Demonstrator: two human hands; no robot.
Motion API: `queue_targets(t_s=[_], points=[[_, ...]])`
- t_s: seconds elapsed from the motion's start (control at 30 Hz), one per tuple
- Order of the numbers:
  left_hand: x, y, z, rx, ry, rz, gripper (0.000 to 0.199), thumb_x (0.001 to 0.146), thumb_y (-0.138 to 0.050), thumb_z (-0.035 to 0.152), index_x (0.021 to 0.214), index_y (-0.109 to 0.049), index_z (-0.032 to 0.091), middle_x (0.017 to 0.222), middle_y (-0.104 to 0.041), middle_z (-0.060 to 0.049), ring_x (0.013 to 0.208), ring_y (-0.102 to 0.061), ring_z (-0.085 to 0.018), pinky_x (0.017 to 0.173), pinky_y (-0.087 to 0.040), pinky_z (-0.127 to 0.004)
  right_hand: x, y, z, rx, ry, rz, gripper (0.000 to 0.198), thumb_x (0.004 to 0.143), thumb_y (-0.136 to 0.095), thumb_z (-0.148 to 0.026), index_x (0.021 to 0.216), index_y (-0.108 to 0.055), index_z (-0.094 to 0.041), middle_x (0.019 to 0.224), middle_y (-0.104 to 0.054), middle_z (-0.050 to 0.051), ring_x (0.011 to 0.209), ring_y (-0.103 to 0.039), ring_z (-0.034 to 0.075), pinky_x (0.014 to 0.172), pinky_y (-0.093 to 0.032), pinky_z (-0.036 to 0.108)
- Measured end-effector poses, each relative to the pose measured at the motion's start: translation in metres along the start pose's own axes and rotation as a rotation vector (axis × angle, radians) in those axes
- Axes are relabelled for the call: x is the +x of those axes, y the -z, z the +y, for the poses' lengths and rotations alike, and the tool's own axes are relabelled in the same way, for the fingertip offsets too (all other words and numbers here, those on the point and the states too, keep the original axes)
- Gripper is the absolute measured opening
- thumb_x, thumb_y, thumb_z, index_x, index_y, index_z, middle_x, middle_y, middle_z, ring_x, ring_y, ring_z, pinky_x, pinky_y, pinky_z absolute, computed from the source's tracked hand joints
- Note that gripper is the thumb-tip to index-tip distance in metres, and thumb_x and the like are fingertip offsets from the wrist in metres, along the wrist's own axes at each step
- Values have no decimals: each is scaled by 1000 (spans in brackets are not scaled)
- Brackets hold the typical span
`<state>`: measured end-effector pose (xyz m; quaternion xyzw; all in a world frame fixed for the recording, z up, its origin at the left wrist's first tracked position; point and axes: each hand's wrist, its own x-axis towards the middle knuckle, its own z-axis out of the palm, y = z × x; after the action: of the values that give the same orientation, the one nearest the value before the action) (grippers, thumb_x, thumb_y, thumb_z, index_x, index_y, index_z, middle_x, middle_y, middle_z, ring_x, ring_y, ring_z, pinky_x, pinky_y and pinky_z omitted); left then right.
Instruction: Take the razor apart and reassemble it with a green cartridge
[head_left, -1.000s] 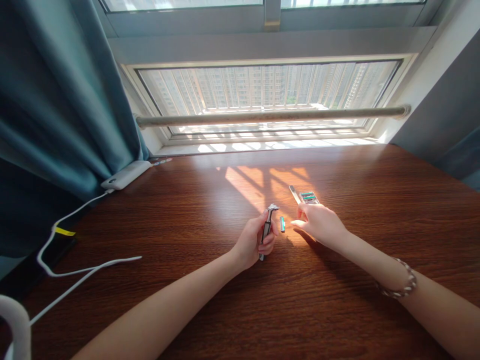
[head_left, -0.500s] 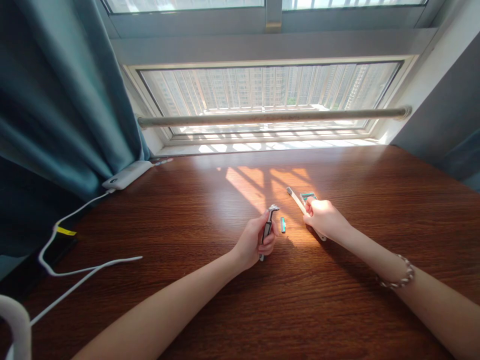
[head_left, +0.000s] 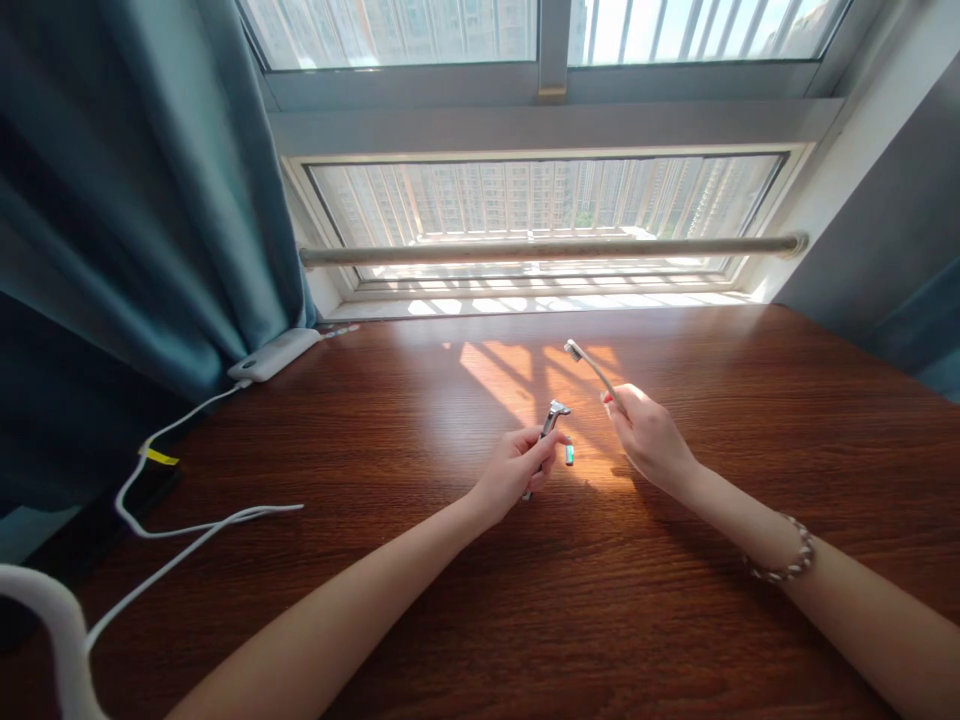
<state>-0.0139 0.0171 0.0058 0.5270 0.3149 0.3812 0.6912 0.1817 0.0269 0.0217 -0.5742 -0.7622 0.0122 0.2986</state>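
My left hand (head_left: pixel 517 470) grips a metal razor handle (head_left: pixel 550 425) with no cartridge on its head, held upright over the wooden table (head_left: pixel 480 600). A small teal razor cartridge (head_left: pixel 569 454) lies on the table just right of that hand. My right hand (head_left: pixel 649 440) holds a pale toothbrush (head_left: pixel 589 364) lifted off the table, its bristled head pointing up and to the left. The two hands are a short way apart in the sunlit patch.
A white power bank (head_left: pixel 274 354) lies at the back left by the teal curtain (head_left: pixel 135 200), with a white cable (head_left: pixel 187 520) trailing across the table's left side. A window with a rail (head_left: pixel 547 248) runs behind the table.
My right hand picked the toothbrush up from the table and raised it. The cartridge tray it lay beside is no longer visible. The left hand kept hold of the razor handle. The view tilted up slightly.
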Motion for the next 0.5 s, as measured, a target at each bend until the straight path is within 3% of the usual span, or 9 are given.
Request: queue_targets(t_s=[0.23, 0.33, 0.5], points=[[-8, 6, 5, 446, -226, 143, 37, 84, -39, 44, 98, -57, 14, 52, -33, 6, 46, -31, -7, 46, -25, -21, -38, -2, 14, -84, 88, 86, 29, 91, -29, -28, 94, -54, -14, 61, -57, 4, 53, -53, 16, 54, -33, 25], [-13, 14, -2, 698, -309, 187, 33, 86, -36, 40, 92, -57, 15, 56, -36, 4, 52, -34, -9, 51, -27, -21, -52, -6, 28, -10, 151, 120, 28, 91, -31, -29, 84, -54, -15, 51, -49, 0, 46, -47, 13, 50, -30, 24], [-20, 23, -11, 937, -398, 183, 27, 88, -31, 32, 86, -53, 15, 59, -43, 3, 54, -39, -10, 53, -30, -21, -60, -10, 28, 92, 267, 50, 33, 91, -28, -31, 72, -50, -17, 56, -49, 1, 52, -47, 14, 53, -30, 25]])
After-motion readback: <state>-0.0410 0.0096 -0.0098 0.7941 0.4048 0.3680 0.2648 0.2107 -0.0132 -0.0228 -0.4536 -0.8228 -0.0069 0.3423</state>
